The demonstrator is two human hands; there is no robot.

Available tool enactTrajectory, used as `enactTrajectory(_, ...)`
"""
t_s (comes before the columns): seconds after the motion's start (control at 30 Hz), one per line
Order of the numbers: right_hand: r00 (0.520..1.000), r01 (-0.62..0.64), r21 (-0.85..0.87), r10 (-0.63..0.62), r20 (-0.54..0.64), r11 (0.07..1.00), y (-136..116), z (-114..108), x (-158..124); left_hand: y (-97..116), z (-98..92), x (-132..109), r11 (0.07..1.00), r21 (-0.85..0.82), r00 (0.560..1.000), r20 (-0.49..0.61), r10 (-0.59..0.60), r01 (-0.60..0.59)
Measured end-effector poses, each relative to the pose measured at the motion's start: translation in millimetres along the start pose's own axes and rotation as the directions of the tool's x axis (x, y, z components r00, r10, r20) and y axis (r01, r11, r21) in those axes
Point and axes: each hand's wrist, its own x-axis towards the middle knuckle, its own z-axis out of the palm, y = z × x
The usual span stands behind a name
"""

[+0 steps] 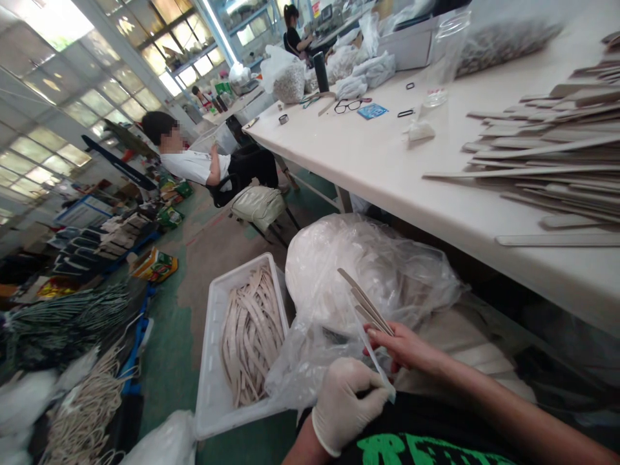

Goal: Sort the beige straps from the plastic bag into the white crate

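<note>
Work looks to be partway through: a few flat beige strips [372, 309] are in hand above the lap, while far more lie on the table and in a tub. The right hand [398, 343], bare, has its thumb and fingers closed around those strips near their lower ends, their free ends fanned slightly up and away. The left hand [349, 402], in a white glove, is drawn into a pinch on the lower end of a pale narrow strip [378, 367], which crosses in front of the right fingertips; I can't make out whether it touches them. That pale strip has not been fully parted from the group around the right hand

On the white worktable [334, 152], a large loose pile of flat strips [557, 152] covers the right end, one lying alone along the near side. Long soft strips [252, 336] fill much of the white plastic tub [206, 361], beside a bulging clear plastic bag [334, 248]. Judging by quantity, plenty remains around the few strips being handled, though which lots are finished and which are untouched can't be told from this view
</note>
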Motion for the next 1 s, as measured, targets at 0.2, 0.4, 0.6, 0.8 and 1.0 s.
enactTrajectory(0.2,0.997,-0.068,-0.039,0.066,-0.029,0.997,-10,-2,20,-12,25.1,10,0.872,0.335,0.925,0.258,0.278,-0.356)
enactTrajectory(0.4,0.99,-0.103,-0.142,0.088,-0.111,0.985,-11,-3,39,-15,39.0,19,0.784,0.426,0.882,0.348,0.318,-0.451)
enactTrajectory(0.6,0.995,-0.022,-0.132,0.01,-0.094,0.991,-25,-12,31,-19,36.3,15,0.85,0.371,0.902,0.361,0.238,-0.373)
enactTrajectory(0.8,0.984,0.135,-0.125,-0.148,-0.103,0.983,-60,-19,7,-11,18.1,12,0.998,-0.018,0.989,0.138,-0.053,0.056)
enactTrajectory(1.0,0.959,0.246,-0.077,-0.254,-0.124,0.966,-67,-10,-3,-9,8.2,37,0.782,-0.59,0.975,0.041,-0.219,0.201)
